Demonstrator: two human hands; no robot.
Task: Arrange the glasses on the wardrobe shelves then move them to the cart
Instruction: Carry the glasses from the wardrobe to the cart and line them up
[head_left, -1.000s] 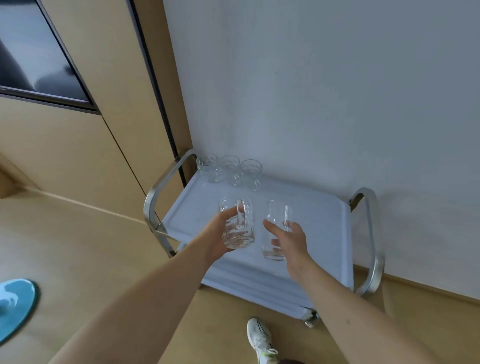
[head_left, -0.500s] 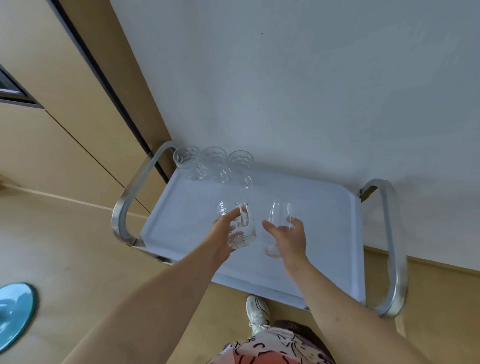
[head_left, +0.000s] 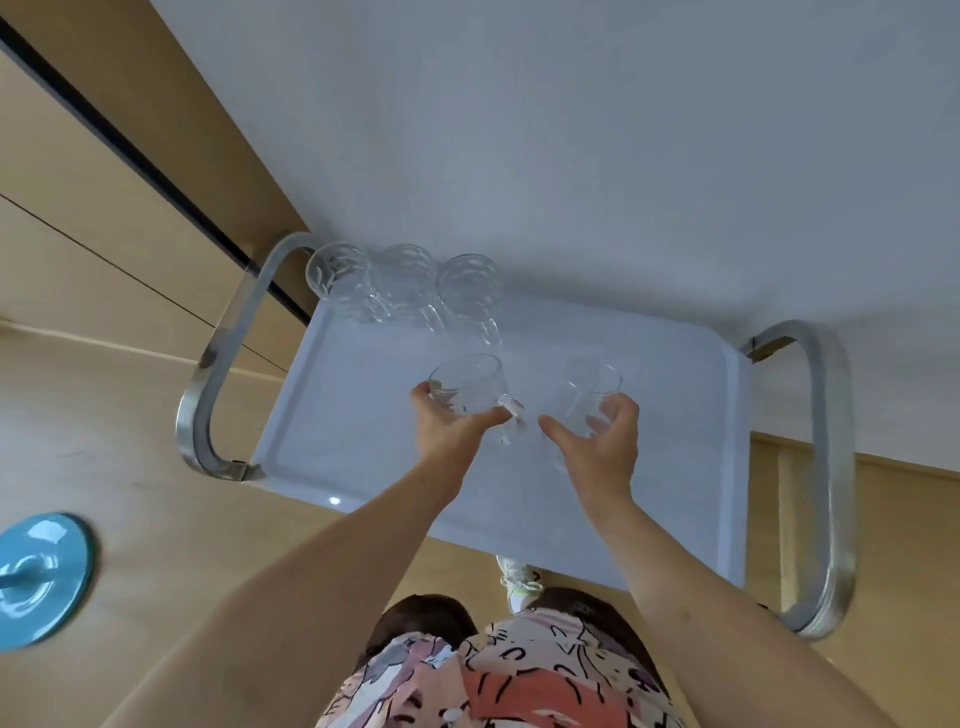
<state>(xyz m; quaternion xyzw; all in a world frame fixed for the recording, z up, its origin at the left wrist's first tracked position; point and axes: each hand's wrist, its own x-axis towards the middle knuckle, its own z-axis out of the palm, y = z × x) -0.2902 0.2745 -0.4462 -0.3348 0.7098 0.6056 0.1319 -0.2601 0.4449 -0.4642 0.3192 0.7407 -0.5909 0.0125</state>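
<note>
a clear glass mug (head_left: 467, 387) is gripped by the left hand (head_left: 451, 426), thumb and fingers curled round its body, above the middle of the pale blue tray top of the cart (head_left: 337, 415). a second clear glass (head_left: 589, 397) is gripped by the right hand (head_left: 602, 441), fingers and thumb wrapped round its lower part, just beside the first; whether either base touches the tray cannot be told. three more glasses (head_left: 405, 286) are seen standing in a row, close together, at the far left edge of the tray beside the grey wall (head_left: 571, 130). the cart's metal handles (head_left: 218, 364) are seen at both ends. a blue round object (head_left: 41, 577) is seen on the wooden floor at left, and a white shoe (head_left: 519, 577) below the tray's near edge
</note>
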